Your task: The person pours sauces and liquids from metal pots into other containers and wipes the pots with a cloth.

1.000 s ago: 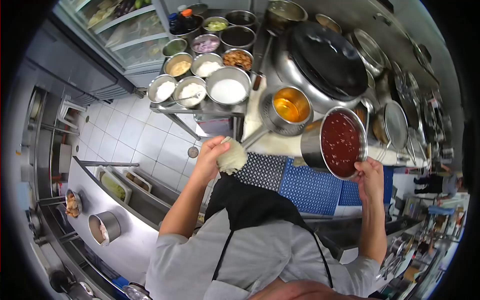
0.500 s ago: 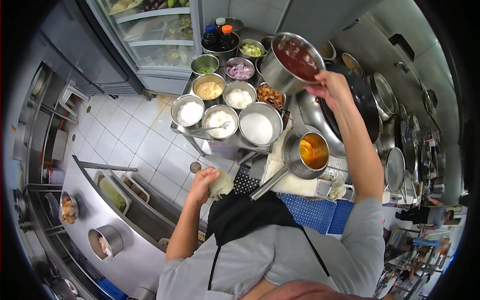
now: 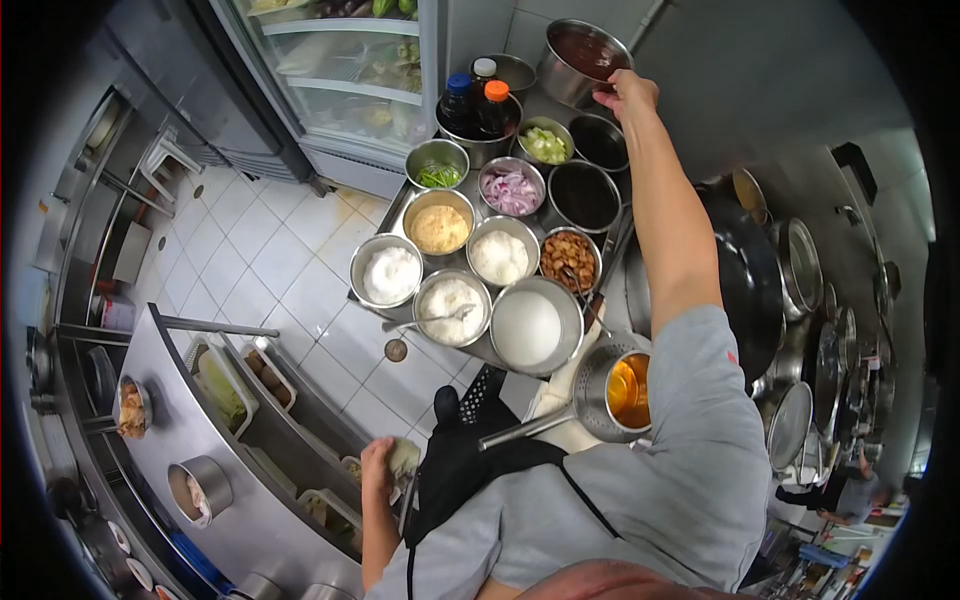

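My right hand [image 3: 628, 95] is stretched far out and pinches the rim of a steel pot [image 3: 572, 82] of dark red-brown sauce. The pot is at the back of the seasoning table; whether it rests on the surface I cannot tell. Low beside my apron, my left hand [image 3: 377, 466] is closed on a crumpled pale cloth [image 3: 404, 460]. Near the pot are a dark-filled container [image 3: 600, 142], a bowl of chopped green vegetable [image 3: 544, 144] and bottles [image 3: 484, 105] standing in a steel container.
Several bowls of white powders, sliced onion [image 3: 512, 190] and brown fried bits [image 3: 569, 260] crowd the table. A perforated ladle [image 3: 596, 392] lies under a cup of amber oil [image 3: 628, 390] close to my body. A black wok [image 3: 745, 290] is at right; a steel counter [image 3: 250, 500] at left.
My right hand has carried the pot of sauce away from me to the table's back. My left hand has dropped lower with the cloth. My view has shifted.
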A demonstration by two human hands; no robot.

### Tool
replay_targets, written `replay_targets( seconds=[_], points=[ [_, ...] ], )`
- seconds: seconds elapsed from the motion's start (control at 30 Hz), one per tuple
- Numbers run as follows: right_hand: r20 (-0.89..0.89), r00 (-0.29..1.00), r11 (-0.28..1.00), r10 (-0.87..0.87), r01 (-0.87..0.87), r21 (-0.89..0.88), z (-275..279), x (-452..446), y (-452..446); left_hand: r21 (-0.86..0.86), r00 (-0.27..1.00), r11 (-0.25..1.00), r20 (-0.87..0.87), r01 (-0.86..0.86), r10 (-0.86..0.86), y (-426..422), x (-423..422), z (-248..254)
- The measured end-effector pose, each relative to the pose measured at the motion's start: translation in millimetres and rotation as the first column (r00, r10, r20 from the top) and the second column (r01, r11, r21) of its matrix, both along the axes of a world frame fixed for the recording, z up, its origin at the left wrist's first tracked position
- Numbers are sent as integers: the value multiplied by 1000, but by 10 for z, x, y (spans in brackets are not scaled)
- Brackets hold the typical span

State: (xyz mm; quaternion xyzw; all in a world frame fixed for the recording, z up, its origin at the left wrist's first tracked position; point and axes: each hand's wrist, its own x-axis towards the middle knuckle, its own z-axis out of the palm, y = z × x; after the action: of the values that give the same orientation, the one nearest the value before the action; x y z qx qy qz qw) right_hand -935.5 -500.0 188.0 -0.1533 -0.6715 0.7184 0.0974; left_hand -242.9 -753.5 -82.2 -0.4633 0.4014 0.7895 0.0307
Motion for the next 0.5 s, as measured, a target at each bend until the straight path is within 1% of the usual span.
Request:
replay_targets(
  seconds=[0.07,0.13,0.23,0.43,0.5],
  points=[
    [5,1000,1000,0,-1,18,-70,-265,-2,4,995,997,71,-76,76,41,112,-56],
    [19,1000,999,-9,8,42,-153,-478,17,13,972,985,165,-174,169,103,214,-3],
    [46,998,997,50,-53,51,-292,-726,99,22,941,967,236,-254,242,174,433,-190],
    [69,995,994,66,-72,83,-687,-1111,257,53,910,949,307,-310,280,176,677,-371],
    [72,995,993,75,-81,91,-815,-1199,312,36,913,954,305,-296,272,165,691,-362]
  ],
)
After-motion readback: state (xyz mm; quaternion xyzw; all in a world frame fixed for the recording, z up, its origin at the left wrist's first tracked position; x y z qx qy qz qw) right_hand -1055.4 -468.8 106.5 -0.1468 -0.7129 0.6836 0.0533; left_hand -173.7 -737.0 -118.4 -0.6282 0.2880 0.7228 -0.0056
